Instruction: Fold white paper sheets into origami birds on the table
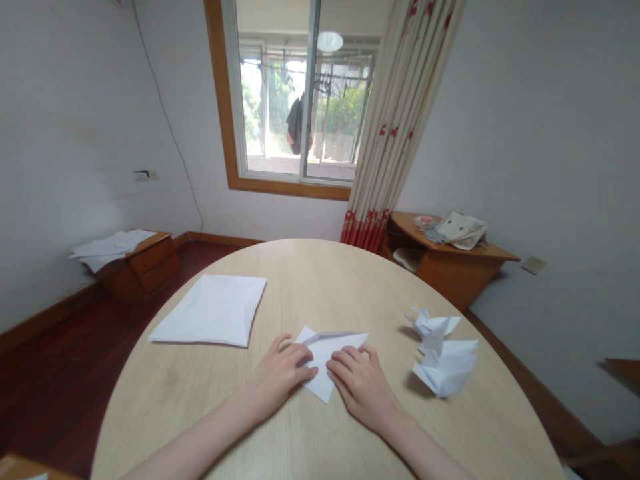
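A partly folded sheet of white paper [325, 347] lies on the table in front of me, with pointed corners at the top left, the right and the bottom. A raised fold runs along its upper edge. At its left side, my left hand [283, 367] holds the paper, with bent fingers and the thumb on it. My right hand [360, 383] grips it from the right, the curled fingertips pressed on the sheet. Parts of the paper are hidden under both hands. Two folded paper figures, one nearer [447, 370] and one farther [433, 327], stand to the right.
A stack of white paper sheets [213, 313] lies on the left of the round wooden table [310, 267]. Beyond it stand a low cabinet [155, 260] with papers and a corner shelf [445, 270] holding a bag. A curtain [385, 147] hangs beside the window.
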The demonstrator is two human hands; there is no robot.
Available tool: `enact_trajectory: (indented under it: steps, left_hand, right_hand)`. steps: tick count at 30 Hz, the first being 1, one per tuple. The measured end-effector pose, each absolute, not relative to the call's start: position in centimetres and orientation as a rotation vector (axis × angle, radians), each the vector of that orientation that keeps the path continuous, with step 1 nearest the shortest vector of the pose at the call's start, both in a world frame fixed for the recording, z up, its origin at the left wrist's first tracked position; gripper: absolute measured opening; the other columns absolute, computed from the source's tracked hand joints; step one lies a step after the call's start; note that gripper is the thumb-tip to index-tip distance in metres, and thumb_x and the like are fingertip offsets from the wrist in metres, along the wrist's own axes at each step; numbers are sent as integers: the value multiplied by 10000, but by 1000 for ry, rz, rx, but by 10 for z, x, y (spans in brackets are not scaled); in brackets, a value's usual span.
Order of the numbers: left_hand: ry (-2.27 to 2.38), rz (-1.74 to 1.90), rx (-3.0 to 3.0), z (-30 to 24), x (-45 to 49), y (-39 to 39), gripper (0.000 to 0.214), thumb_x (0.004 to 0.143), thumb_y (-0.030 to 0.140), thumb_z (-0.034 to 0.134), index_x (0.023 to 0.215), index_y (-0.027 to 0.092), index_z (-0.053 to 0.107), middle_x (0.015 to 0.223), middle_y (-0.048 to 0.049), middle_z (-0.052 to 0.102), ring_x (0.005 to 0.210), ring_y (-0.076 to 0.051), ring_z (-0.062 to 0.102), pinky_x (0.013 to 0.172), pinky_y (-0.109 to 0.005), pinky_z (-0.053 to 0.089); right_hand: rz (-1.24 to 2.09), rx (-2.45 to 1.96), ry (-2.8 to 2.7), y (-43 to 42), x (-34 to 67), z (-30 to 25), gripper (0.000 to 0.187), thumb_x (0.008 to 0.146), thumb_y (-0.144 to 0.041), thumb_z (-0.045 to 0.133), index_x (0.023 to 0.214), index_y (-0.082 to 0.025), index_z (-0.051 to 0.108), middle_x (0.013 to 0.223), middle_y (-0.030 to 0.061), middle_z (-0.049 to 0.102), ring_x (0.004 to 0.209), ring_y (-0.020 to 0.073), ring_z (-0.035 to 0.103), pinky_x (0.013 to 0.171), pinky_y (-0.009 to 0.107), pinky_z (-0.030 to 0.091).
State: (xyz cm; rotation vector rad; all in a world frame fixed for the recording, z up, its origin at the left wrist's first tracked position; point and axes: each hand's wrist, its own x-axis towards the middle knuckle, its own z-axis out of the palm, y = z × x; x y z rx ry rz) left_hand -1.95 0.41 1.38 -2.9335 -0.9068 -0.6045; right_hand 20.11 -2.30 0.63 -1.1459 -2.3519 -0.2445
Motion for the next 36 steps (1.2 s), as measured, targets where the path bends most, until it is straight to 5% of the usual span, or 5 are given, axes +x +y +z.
enact_trajectory:
  steps: [7,15,28,36]
  left_hand:
    - [-977,-607,-2865,14,-18,2,223,899,47,512,1003,213,620,1078,-43,609,1088,-210,530,1036,-456,278]
    - [-1056,-357,-2825,14,-10,-6,223,876,49,484,1047,146,589,1019,-99,613,926,-259,555,789,-387,468]
    - [-1123,-95,-2940,34,-5,-20,246,901,137,443,1109,198,560,1111,-74,618,1015,-269,563,732,-370,547]
    - [-1094,-135,-2974,29,-4,-21,269,888,89,444,1118,172,556,1125,-75,616,997,-250,574,742,-351,547]
  right_hand:
    - [-185,-1112,-2420,-25,202,9,189,926,-148,473,1023,-203,625,966,59,664,884,208,546,771,339,395]
    - [-141,-1127,-2447,-28,203,11,242,898,-107,482,1070,-192,630,1013,69,668,909,219,560,745,333,471]
    - [-28,-1071,-2530,-30,207,16,265,906,-155,434,1053,-179,653,1095,92,684,922,242,580,700,341,509]
    - [56,-1172,-2679,-32,206,31,381,797,-100,484,1136,-177,640,1244,89,621,1026,263,551,762,374,508]
